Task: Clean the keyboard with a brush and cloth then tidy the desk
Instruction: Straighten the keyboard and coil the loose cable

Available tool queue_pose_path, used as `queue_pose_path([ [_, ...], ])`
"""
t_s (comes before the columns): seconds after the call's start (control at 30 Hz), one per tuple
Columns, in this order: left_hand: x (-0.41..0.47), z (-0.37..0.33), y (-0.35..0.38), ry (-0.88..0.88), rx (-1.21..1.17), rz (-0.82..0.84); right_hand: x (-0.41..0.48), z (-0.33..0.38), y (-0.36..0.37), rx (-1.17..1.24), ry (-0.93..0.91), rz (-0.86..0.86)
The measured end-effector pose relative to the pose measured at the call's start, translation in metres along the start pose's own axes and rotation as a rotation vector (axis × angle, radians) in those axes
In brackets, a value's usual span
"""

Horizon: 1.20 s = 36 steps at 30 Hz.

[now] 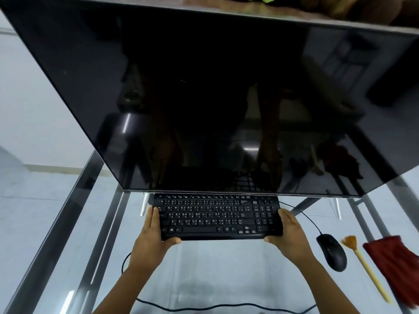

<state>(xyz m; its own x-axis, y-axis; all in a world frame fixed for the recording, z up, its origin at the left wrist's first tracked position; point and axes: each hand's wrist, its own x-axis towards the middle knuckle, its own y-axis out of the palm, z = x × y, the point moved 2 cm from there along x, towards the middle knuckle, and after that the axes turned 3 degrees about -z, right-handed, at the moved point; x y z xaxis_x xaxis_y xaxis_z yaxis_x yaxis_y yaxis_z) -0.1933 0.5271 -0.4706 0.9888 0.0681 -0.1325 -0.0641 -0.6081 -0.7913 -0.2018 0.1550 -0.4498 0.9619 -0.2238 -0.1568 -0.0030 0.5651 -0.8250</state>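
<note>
A black keyboard (215, 217) lies on the glass desk (226, 273), its far edge under the monitor. My left hand (154, 234) grips its left end, thumb on the front edge. At the other end, my right hand (291, 234) holds the keyboard the same way. A small brush (362, 266) with orange bristles and a pale yellow handle lies to the right of the mouse. Beside it, at the frame's right edge, sits a dark red cloth (399, 266).
A large dark monitor (204, 98) fills the upper view and overhangs the keyboard. A black wired mouse (332, 251) rests right of the keyboard. A black cable (204, 305) runs along the near desk edge. Metal frame bars (56, 234) show under the glass.
</note>
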Motion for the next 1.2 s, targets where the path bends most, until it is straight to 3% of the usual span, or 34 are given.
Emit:
queue_pose_path([
  [1.2,0.013,0.000,0.000,-0.046,0.139,-0.082,0.016,0.001,0.009,-0.077,0.031,-0.101],
])
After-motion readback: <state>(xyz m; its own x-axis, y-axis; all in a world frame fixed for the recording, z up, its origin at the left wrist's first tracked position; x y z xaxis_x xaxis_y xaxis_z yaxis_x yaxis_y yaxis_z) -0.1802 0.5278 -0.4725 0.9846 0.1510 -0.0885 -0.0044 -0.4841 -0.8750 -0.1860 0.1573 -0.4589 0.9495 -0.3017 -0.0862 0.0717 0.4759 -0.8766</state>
